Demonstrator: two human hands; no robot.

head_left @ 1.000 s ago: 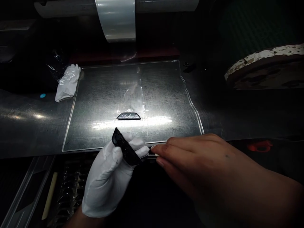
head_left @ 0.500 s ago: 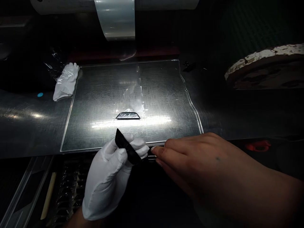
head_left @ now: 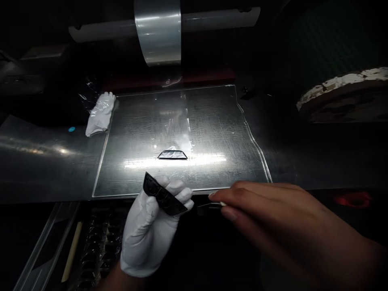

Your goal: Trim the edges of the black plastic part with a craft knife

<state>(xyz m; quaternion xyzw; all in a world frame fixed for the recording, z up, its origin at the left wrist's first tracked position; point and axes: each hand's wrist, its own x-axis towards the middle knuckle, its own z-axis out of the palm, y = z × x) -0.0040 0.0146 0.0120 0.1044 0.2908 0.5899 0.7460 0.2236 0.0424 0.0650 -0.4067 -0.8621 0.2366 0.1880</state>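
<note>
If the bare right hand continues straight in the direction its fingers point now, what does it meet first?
The right hand points left, pinching a thin tool. Straight ahead it would probably first meet the black part held by the gloved left hand, though depth is unclear.

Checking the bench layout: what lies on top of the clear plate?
On the clear plate lies one small dark trapezoid piece under a strip of clear film. The plate's near edge is partly covered by the gloved left hand.

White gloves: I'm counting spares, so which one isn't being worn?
The crumpled white glove lying off the clear sheet's far-left corner; the other covers the left hand.
</note>
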